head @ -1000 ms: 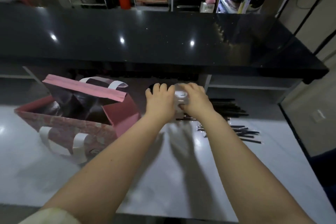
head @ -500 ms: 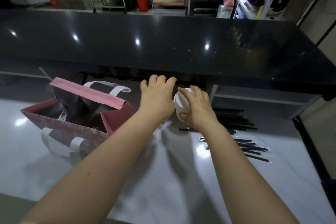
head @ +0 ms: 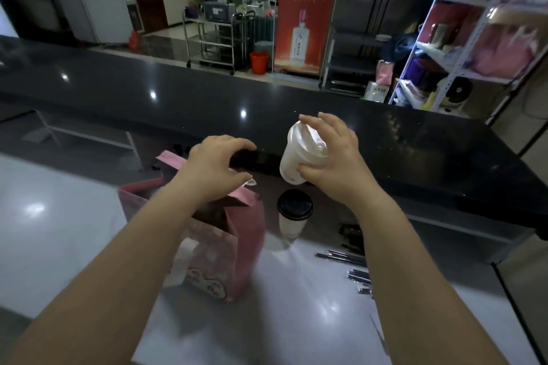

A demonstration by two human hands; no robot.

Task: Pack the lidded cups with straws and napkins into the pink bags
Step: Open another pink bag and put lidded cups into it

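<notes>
My right hand (head: 332, 166) grips a white cup with a white lid (head: 299, 154), lifted off the counter and tilted to the left. Below it a second white cup with a black lid (head: 293, 213) stands upright on the white counter. The pink bag (head: 225, 249) stands open to the left of that cup. My left hand (head: 216, 169) hovers over the bag's mouth with curled fingers, and its thumb touches a white handle at the rim. Black wrapped straws (head: 353, 264) lie scattered to the right of the cups. I see no napkins.
A raised black counter (head: 415, 151) runs across behind the work surface. The white counter (head: 59, 231) stretches left and toward me. Shelves with pink bags (head: 501, 47) stand at the back right, a red banner (head: 302, 9) at the back centre.
My right hand has lifted the white-lidded cup up off the counter and tilted it. My left hand left the cup and moved to the bag's mouth. The black-lidded cup has come into sight.
</notes>
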